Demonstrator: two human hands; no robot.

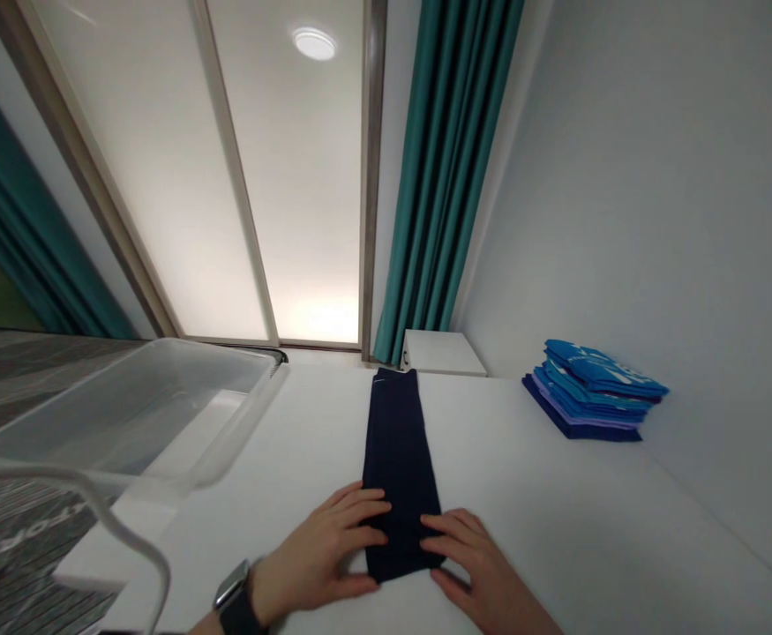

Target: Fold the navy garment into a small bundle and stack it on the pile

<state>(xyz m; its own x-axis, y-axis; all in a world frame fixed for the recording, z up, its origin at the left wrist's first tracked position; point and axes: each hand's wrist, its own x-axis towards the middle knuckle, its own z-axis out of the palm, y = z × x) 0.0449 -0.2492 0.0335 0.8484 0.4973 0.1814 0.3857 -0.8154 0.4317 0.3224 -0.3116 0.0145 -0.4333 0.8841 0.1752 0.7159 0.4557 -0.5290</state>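
Observation:
A dark navy folded cloth (400, 441) lies flat on the white table (491, 485) in a long narrow strip, its far end near the table's back edge. My left hand (336, 547), with a watch on the wrist, rests its spread fingers on the cloth's left edge near the close end. On the opposite edge, my right hand (468, 564) lays its fingertips on the fabric, fingers apart. Neither hand grips the cloth. What kind of garment it is does not show.
A stack of folded blue and purple clothes (590, 392) sits at the right by the wall. At the left is a clear plastic bin (227, 459), with a grey curved tube (121, 525) in front. A small white cabinet (445, 353) stands behind the table, below a teal curtain (448, 176).

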